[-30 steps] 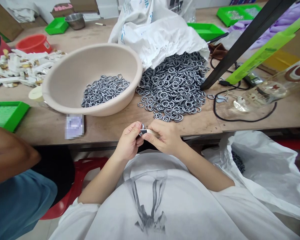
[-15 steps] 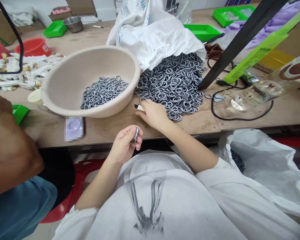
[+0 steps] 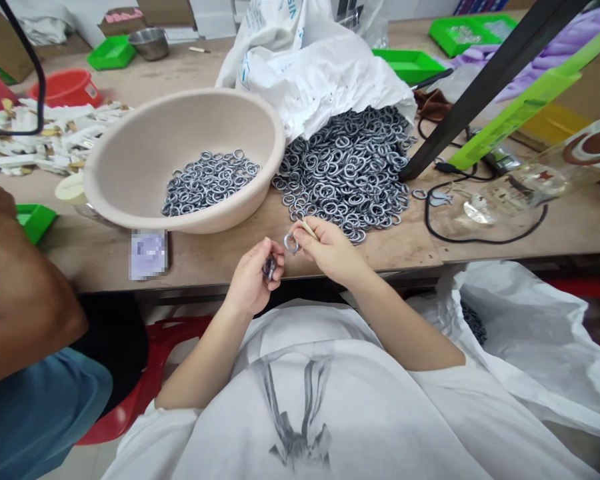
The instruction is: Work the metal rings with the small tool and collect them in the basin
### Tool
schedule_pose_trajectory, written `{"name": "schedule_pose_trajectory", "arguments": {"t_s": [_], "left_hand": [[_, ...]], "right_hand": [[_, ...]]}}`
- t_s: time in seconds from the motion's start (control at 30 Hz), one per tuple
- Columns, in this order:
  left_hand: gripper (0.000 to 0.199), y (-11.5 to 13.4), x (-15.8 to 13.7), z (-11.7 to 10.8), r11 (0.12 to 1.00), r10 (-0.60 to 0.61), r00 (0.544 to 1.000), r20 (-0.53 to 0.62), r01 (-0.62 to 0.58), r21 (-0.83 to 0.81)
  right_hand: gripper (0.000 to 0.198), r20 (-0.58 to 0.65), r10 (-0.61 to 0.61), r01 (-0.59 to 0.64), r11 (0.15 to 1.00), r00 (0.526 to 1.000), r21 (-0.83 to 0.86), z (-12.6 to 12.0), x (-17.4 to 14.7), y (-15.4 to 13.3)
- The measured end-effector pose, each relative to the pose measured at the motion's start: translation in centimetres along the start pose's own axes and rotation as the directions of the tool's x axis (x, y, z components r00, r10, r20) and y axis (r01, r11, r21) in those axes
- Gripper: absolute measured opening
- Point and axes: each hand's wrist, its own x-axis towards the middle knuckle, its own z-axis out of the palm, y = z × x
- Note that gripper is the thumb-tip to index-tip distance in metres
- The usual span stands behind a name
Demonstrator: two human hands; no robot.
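Far left of the grip, a co-worker's bent bare arm (image 3: 35, 300); nearer, beyond the left grip, here's the wide, round beige basin (image 3: 145, 133) on the brown wooden counter (image 3: 200, 257), grey metallic rings (image 3: 210, 183) heaped inside. Now the left grip (image 3: 253, 277): fingers curled closed around a dark grey metallic ring (image 3: 269, 268), maybe more than one, can't tell. Just right of it, a light grey metallic ring (image 3: 291, 243) sits pinched in the right grip (image 3: 327, 250), closed fingertips also holding a slim cream-coloured stick (image 3: 309, 229). Step in hand, I'd judge: handling rings singly. The next move calls for a light, exact pinch controlling ring and stick together. And just beyond the right grip, a big pile of loose grey rings (image 3: 350, 173) spreads from a crumpled white sack (image 3: 325, 73)!
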Motion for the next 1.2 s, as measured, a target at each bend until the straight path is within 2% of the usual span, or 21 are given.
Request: {"name": "schedule_pose_trajectory", "arguments": {"t_s": [0.07, 0.13, 0.23, 0.33, 0.43, 0.6, 0.77, 0.83, 0.93, 1.03, 1.2], "left_hand": [[0.05, -0.8, -0.1, 0.8, 0.999, 0.016, 0.999, 0.039, -0.017, 0.037], [0.053, -1.4, -0.2, 1.4, 0.997, 0.051, 0.998, 0.042, -0.053, 0.05], [0.052, -1.7, -0.5, 1.7, 0.994, 0.099, 0.995, 0.027, -0.1, 0.051], [0.049, -1.4, -0.8, 1.6, 0.994, 0.097, 0.995, 0.036, -0.099, 0.047], [0.047, -0.7, -1.1, 1.5, 0.995, 0.09, 0.995, 0.031, -0.091, 0.034], [0.047, -0.2, -1.3, 1.7, 0.997, 0.078, 0.997, 0.029, -0.078, 0.007], [0.049, -0.3, -1.5, 1.6, 0.999, 0.048, 0.998, 0.044, -0.047, -0.007], [0.049, -0.3, -1.8, 1.5, 0.999, 0.035, 0.994, 0.101, -0.036, 0.004], [0.048, -0.3, -2.3, 1.3, 0.999, 0.016, 0.973, 0.231, -0.027, 0.044], [0.046, 0.0, -2.5, 1.1, 0.999, 0.007, 0.962, 0.274, -0.021, 0.049], [0.035, 0.2, -1.8, 0.4, 1.0, -0.021, 0.982, 0.188, 0.018, 0.017]], "right_hand": [[0.02, -0.049, 0.004, -0.003, 1.0, 0.999, 0.03, 1.1, -1.0, -0.1], [0.019, -0.129, -0.019, 0.009, 0.997, 0.992, -0.074, 2.2, -1.5, -0.1], [0.016, -0.211, -0.12, 0.065, 0.965, 0.97, -0.253, 3.0, -1.7, 0.1], [0.014, -0.179, -0.171, 0.118, 0.954, 0.969, -0.276, 2.5, -1.7, 0.2], [0.022, -0.136, -0.197, 0.151, 0.945, 0.971, -0.291, 1.4, -2.0, -0.1], [0.043, 0.007, -0.267, 0.233, 0.828, 0.964, -0.509, 0.5, -3.0, -0.9], [0.046, 0.053, -0.28, 0.258, 0.775, 0.959, -0.576, 0.6, -3.0, -1.1], [0.047, 0.041, -0.25, 0.228, 0.789, 0.967, -0.57, 0.4, -2.6, -0.6], [0.048, -0.053, -0.146, 0.087, 0.801, 0.988, -0.593, -0.3, -1.6, 0.3], [0.046, -0.15, -0.084, -0.051, 0.69, 0.985, -0.722, -1.0, -0.1, 0.8], [0.033, -0.176, -0.026, -0.158, 0.334, 0.984, -0.929, -1.2, 2.8, 0.4]]}}
